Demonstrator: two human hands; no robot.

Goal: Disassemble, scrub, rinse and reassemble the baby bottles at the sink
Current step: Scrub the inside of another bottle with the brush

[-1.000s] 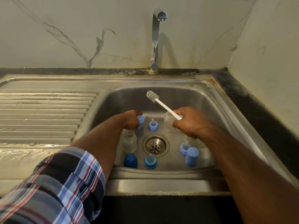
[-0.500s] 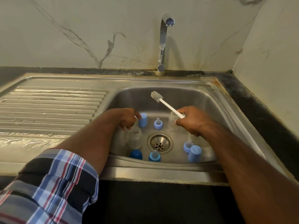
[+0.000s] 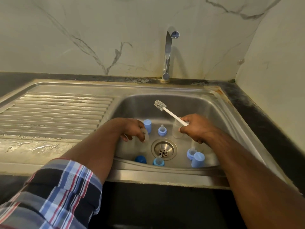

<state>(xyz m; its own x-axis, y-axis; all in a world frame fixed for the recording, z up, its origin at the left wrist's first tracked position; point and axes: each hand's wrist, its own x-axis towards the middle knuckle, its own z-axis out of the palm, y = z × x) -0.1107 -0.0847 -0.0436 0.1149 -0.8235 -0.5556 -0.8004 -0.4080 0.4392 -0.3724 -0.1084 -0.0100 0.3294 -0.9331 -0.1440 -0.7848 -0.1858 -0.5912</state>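
Inside the steel sink, my left hand grips a clear baby bottle at the basin's left side. My right hand holds a white bottle brush by its handle, bristle head up and pointing toward the back wall. Loose parts stand on the basin floor around the drain: a light blue cap, a blue collar with teat, another clear bottle, a dark blue cap, a second collar with teat, and a collar and cap at the right.
A chrome tap rises at the back of the sink, with no water running. A ribbed, wet draining board lies to the left. A dark counter and marble-look walls close in the right corner.
My left hand has moved from the light blue cap to the clear bottle and lifted it slightly. The right hand and brush have held their place. The camera has tilted.
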